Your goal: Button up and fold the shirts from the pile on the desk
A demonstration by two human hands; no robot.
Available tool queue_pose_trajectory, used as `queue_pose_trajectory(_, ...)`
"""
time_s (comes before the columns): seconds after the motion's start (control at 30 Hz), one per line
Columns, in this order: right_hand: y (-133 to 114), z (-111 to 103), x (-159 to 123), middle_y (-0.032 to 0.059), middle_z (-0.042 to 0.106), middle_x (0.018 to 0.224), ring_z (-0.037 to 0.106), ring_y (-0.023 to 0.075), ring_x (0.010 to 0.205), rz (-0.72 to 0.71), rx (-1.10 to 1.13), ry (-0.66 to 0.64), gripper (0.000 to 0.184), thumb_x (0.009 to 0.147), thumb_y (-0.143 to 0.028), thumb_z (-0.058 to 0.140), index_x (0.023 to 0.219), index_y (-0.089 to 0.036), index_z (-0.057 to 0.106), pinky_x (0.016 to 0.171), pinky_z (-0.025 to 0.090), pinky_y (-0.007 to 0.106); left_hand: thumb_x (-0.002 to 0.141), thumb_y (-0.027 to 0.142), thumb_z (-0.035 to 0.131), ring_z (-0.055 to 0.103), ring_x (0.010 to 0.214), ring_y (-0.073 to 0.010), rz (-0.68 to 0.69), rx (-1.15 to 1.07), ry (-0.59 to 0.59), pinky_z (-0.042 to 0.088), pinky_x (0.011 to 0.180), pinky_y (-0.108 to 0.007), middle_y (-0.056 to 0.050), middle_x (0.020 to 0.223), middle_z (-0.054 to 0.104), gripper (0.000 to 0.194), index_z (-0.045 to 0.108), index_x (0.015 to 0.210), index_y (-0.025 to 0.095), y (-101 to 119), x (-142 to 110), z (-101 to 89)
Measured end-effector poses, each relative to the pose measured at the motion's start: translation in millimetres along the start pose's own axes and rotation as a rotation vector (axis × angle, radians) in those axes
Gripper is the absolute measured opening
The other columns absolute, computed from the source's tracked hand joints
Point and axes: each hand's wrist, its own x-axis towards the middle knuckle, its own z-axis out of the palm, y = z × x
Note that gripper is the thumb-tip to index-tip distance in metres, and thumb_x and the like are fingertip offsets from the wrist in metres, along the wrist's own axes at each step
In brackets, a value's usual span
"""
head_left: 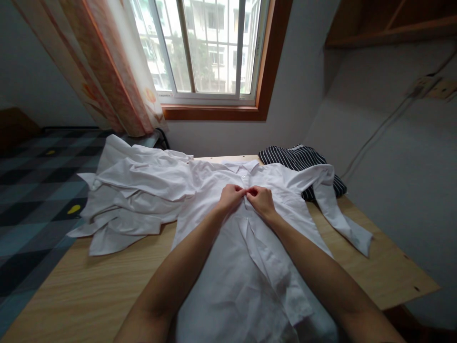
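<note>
A white button-up shirt [210, 238] lies front side up, its collar [241, 166] toward the window and its hem at the near edge. Both hands meet on the front placket, below the collar. My left hand [233, 196] pinches the shirt's front edge from the left. Touching it fingertip to fingertip, my right hand [262, 200] pinches the same spot from the right. Whatever button sits between the fingers is hidden. Above them a button [244, 176] shows near the collar. Lower down, the shirt front hangs apart in a loose fold.
Crumpled white garments [132, 205] are heaped at the left of the wooden table [117, 281]. A black-and-white striped cloth item [298, 156] lies at the back right, partly under the shirt's sleeve [332, 209]. A checked bed [32, 209] adjoins on the left. A cable [374, 133] runs down the right wall.
</note>
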Motion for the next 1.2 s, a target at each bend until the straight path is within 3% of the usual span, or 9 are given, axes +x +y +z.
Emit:
queue_pose_trajectory(0.2, 3, 2, 0, 0.0052, 0.075, 0.078, 0.069, 0.0206, 0.074, -0.001, 0.054, -0.007, 0.010, 0.077, -0.020, 0.067, 0.081, -0.018, 0.075, 0.073, 0.050, 0.027, 0.075, 0.021, 0.060, 0.061, 0.069, -0.0155, -0.007, 0.045, 0.013, 0.038, 0.060, -0.024, -0.004, 0.064, 0.066, 0.018, 0.077, 0.073, 0.013, 0, 1, 0.7)
queue_pose_trajectory(0.57, 4, 6, -1, 0.0038, 0.075, 0.077, 0.069, 0.0194, 0.071, 0.039, 0.213, 0.031, 0.013, 0.072, -0.016, 0.065, 0.081, -0.018, 0.075, 0.071, 0.052, 0.027, 0.082, 0.018, 0.058, 0.063, 0.076, -0.0171, -0.016, 0.133, 0.037, 0.044, 0.071, -0.025, -0.007, 0.077, 0.072, 0.019, 0.077, 0.080, 0.012, 9, -3, 1.4)
queue_pose_trajectory(0.8, 2, 4, -2, 0.0036, 0.073, 0.072, 0.068, 0.0200, 0.070, 0.095, 0.145, 0.054, 0.007, 0.075, -0.022, 0.066, 0.074, -0.019, 0.072, 0.069, 0.049, 0.027, 0.085, 0.017, 0.054, 0.062, 0.077, -0.0165, -0.006, 0.170, 0.038, 0.043, 0.073, -0.025, -0.007, 0.080, 0.071, 0.021, 0.075, 0.080, 0.013, 10, -3, 4.8)
queue_pose_trajectory(1.2, 8, 6, 2, 0.0029, 0.070, 0.075, 0.063, 0.0178, 0.071, 0.084, 0.034, -0.051, 0.009, 0.082, -0.025, 0.061, 0.078, -0.019, 0.067, 0.069, 0.045, 0.026, 0.086, 0.019, 0.053, 0.063, 0.083, -0.0181, 0.036, 0.295, 0.000, 0.043, 0.075, -0.025, -0.009, 0.089, 0.073, 0.021, 0.074, 0.087, 0.015, 16, -10, -0.9)
